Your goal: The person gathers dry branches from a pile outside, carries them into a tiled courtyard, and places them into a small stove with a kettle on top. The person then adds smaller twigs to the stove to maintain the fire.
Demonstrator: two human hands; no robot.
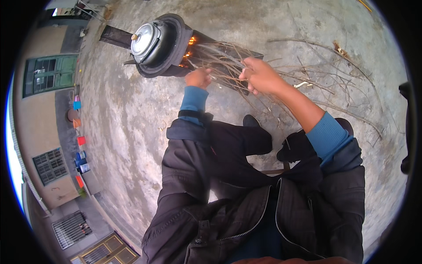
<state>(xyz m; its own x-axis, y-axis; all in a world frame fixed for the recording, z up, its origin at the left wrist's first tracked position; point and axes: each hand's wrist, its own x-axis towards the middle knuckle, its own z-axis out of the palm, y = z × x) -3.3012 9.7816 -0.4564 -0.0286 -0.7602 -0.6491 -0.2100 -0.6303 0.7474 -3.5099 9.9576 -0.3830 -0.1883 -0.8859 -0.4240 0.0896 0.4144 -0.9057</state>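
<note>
My right hand (262,76) is closed on a stick (228,56) that points toward the fire, above a bundle of thin dry branches (222,67). My left hand (198,78) is closed beside the stove mouth, at the near edge of the bundle; what its fingers hold, if anything, I cannot make out. Flames (192,40) burn in the opening of the round dark stove (176,27). A blackened pot with a silver lid (144,38) and a light knob sits on top. The branches lie over a dark metal trough (256,56) running out from the stove.
Loose twigs (347,83) and a long bent branch (307,42) lie on the concrete floor (127,127) to the right. A dark duct (115,36) juts from the stove's far side. My shoes (257,122) are close below the branches. Buckets (81,159) stand along the left wall.
</note>
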